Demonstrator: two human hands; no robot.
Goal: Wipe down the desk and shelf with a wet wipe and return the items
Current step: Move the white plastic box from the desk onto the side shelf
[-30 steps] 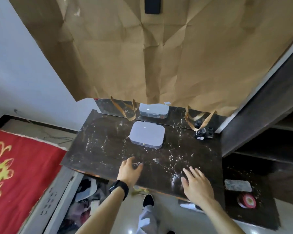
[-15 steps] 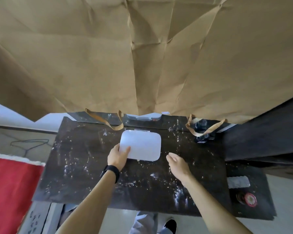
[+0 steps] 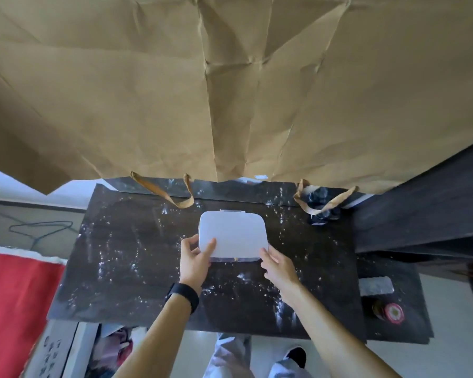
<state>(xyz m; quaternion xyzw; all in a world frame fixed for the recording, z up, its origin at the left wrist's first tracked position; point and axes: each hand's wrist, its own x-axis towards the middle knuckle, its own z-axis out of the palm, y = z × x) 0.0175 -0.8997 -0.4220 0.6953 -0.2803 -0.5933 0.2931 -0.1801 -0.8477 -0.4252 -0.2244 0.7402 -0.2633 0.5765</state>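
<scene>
Box in hand, wiping not yet begun

Fingers [image 3: 212, 245] of your left hand [image 3: 194, 261] are closed on the near left corner of the white box [image 3: 234, 236], thumb on top of the lid. Your right hand [image 3: 277, 264] touches the near right corner with its fingers curled under the edge; whether they grip or only steady it, you cannot tell from this view.

The box sits at the middle of the dark tabletop [image 3: 137, 257], toward the back. White specks and smears cover the surface, thickest near the front edge by your right forearm, so by my reading the wiping is still ahead. No wet wipe shows in either hand.

Left of the box the tabletop is bare up to its edge, with the red cloth [image 3: 14, 304] below it. Behind, a brown paper sheet [image 3: 230, 91] overhangs the back edge, and its handle loops [image 3: 175, 196] lie just beyond the box, so lifting room there is tight. A small dark object [image 3: 322, 211] stands at the back right. The lower shelf [image 3: 410, 312] on the right carries a grey block [image 3: 376, 286] and a round red-topped item [image 3: 392, 312], both probably still to be moved.
</scene>
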